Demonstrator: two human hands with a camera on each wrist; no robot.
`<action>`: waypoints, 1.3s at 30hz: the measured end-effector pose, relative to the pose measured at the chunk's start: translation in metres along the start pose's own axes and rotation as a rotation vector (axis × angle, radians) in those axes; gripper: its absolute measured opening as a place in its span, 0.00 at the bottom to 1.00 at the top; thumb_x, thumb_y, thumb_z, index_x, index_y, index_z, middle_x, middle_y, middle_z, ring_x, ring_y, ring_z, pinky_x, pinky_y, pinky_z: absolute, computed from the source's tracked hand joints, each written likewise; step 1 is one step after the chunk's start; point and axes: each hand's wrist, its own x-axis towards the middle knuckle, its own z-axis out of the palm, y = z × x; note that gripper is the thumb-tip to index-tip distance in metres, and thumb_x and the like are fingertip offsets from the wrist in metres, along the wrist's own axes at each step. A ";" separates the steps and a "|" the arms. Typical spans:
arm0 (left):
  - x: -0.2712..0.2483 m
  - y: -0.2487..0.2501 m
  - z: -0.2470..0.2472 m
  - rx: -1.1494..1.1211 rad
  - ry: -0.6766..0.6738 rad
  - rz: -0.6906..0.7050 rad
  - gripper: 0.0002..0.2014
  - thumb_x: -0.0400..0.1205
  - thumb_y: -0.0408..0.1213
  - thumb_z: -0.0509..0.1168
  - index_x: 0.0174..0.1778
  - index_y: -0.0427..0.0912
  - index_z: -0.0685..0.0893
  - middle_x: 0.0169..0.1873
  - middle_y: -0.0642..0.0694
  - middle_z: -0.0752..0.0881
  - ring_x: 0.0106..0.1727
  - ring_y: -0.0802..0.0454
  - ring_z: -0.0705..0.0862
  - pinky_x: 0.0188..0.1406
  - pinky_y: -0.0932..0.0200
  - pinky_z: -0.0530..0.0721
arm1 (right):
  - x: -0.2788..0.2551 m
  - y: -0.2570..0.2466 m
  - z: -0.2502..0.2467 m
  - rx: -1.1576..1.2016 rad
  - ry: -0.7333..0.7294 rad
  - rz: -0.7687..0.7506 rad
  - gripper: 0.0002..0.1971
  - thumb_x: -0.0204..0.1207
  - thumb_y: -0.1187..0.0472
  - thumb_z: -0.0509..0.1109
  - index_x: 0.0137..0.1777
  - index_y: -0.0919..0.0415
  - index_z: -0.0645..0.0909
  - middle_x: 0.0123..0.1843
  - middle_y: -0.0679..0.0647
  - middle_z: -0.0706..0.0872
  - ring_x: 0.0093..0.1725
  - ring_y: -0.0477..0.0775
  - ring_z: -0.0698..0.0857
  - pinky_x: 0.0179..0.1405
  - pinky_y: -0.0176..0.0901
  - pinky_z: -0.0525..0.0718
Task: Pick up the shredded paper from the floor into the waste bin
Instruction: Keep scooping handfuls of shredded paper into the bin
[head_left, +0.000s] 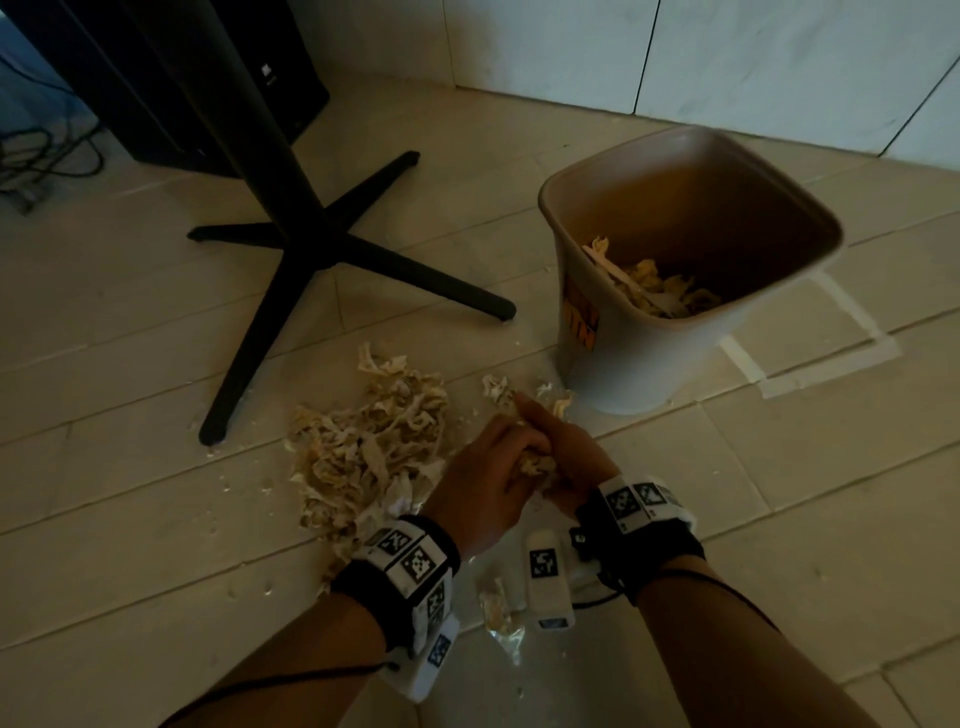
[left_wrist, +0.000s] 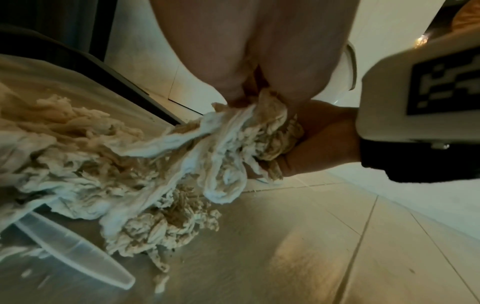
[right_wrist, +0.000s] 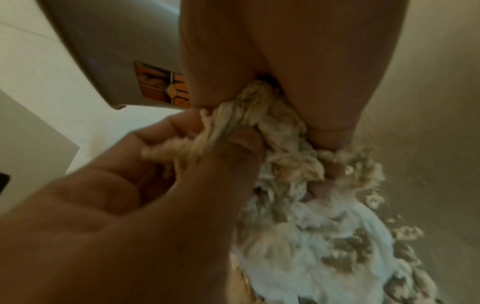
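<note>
Shredded paper (head_left: 366, 457) lies in a big messy pile on the tiled floor (head_left: 779, 493), close to the black table base (head_left: 311, 249). The left hand (head_left: 483, 488) and the right hand (head_left: 566, 457) are pressed together just right of the pile, fingers curled round a clump of paper (head_left: 535, 462) squeezed between them. The waste bin (head_left: 649, 374) stands upright a little beyond the hands, with some paper strips (head_left: 654, 288) in its bottom. Tiny scraps dot the floor around the pile.
</note>
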 end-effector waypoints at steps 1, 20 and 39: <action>-0.002 0.002 0.001 0.026 0.030 0.012 0.15 0.77 0.32 0.69 0.59 0.48 0.80 0.56 0.54 0.78 0.51 0.56 0.80 0.49 0.63 0.80 | 0.000 0.000 -0.001 -0.018 0.033 -0.008 0.40 0.50 0.34 0.85 0.55 0.65 0.89 0.51 0.65 0.93 0.52 0.67 0.91 0.61 0.67 0.86; 0.014 0.007 -0.022 -0.111 0.099 -0.268 0.15 0.70 0.26 0.74 0.45 0.48 0.80 0.41 0.48 0.84 0.42 0.49 0.83 0.37 0.54 0.82 | -0.047 0.002 -0.004 -0.027 -0.225 -0.074 0.20 0.75 0.62 0.76 0.64 0.73 0.83 0.61 0.73 0.87 0.58 0.69 0.85 0.61 0.62 0.83; 0.002 0.017 -0.020 -0.244 0.005 -0.402 0.20 0.65 0.40 0.83 0.53 0.50 0.89 0.44 0.56 0.91 0.46 0.59 0.89 0.48 0.61 0.87 | -0.030 0.005 -0.003 -0.022 -0.060 -0.191 0.19 0.68 0.69 0.73 0.61 0.68 0.83 0.57 0.72 0.89 0.51 0.68 0.89 0.46 0.56 0.89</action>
